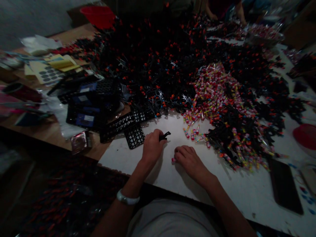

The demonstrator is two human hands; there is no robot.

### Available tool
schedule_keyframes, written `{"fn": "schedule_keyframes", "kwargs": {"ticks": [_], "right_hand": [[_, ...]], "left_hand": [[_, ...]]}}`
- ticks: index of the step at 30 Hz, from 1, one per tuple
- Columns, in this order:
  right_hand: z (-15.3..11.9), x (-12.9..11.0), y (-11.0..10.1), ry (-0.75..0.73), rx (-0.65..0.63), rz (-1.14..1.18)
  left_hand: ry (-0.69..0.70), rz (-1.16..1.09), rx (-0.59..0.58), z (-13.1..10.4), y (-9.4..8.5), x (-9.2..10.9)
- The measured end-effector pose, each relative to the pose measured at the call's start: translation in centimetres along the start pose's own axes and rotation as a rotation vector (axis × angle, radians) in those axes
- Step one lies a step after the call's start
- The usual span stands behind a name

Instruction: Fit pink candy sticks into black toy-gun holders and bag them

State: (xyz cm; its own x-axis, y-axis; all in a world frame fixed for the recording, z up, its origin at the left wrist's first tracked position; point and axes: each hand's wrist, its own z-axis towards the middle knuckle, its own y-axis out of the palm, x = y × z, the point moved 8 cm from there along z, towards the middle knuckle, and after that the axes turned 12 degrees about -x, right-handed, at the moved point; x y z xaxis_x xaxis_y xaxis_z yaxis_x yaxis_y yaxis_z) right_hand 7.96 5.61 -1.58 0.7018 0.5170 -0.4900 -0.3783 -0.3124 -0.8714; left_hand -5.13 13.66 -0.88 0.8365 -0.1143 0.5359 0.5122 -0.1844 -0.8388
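Observation:
My left hand (152, 146) rests on the white table (222, 191), its fingers closed around a small black plastic piece (165, 136) that sticks out to the right. My right hand (189, 160) lies just beside it, fingers curled over a small pink-and-white wrapped candy (173, 160) on the table. A white bracelet (127, 198) circles my left wrist. Just beyond the hands spreads a heap of colourful wrapped candies (212, 95), and behind that a large pile of black plastic pieces with orange tips (158, 49).
Black lattice trays (123, 126) and blue-labelled packets lie at the left. A dark phone (285, 186) rests at the right, a red bowl (306, 136) beyond it. Papers and sticker sheets (48, 70) sit far left. Another person's hands (240, 14) work at the far end.

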Motion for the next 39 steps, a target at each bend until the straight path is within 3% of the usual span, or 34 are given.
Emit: {"fn": "schedule_keyframes", "kwargs": {"ticks": [5, 8, 11, 13, 15, 17, 19, 21, 25, 28, 34, 39], "right_hand": [[-1.6, 4.7, -1.0, 0.389, 0.332, 0.602], [-1.2, 5.2, 0.6, 0.497, 0.304, 1.046], [-0.5, 4.5, 1.2, 0.462, 0.257, 1.283], [-0.9, 4.7, 0.8, 0.463, 0.325, 1.3], [-1.6, 5.1, 0.3, 0.48, 0.402, 1.269], [-1.9, 5.0, 0.1, 0.462, 0.39, 1.215], [-1.8, 4.4, 0.3, 0.417, 0.308, 1.149], [-2.1, 4.2, 0.4, 0.412, 0.264, 1.052], [-3.4, 4.2, -0.8, 0.434, 0.302, 0.726], [-3.6, 3.3, -1.4, 0.358, 0.278, 0.581], [-3.3, 2.9, -1.3, 0.312, 0.243, 0.574], [-3.2, 3.4, -0.8, 0.329, 0.177, 0.703]], "left_hand": [[0.26, 0.025, 0.039, -2.4, 0.7, 3.0], [0.431, 0.078, 0.012, -3.8, 2.1, 5.3], [0.415, -0.016, 0.099, -4.5, 2.0, 5.7], [0.264, -0.188, 0.233, -4.8, 1.0, 4.2], [0.064, -0.446, 0.267, -4.9, 0.8, 2.1], [-0.086, -0.773, 0.074, -4.6, 2.7, 1.0], [-0.158, -1.063, -0.194, -4.5, 5.0, 1.5], [-0.198, -1.227, -0.299, -4.6, 6.0, 2.1], [-0.264, -1.328, -0.172, -4.4, 5.6, 1.8], [-0.269, -1.358, -0.154, -4.3, 5.6, 1.9], [-0.255, -1.346, -0.122, -4.6, 5.3, 2.0], [-0.253, -1.327, -0.094, -4.8, 5.0, 1.8]]}}
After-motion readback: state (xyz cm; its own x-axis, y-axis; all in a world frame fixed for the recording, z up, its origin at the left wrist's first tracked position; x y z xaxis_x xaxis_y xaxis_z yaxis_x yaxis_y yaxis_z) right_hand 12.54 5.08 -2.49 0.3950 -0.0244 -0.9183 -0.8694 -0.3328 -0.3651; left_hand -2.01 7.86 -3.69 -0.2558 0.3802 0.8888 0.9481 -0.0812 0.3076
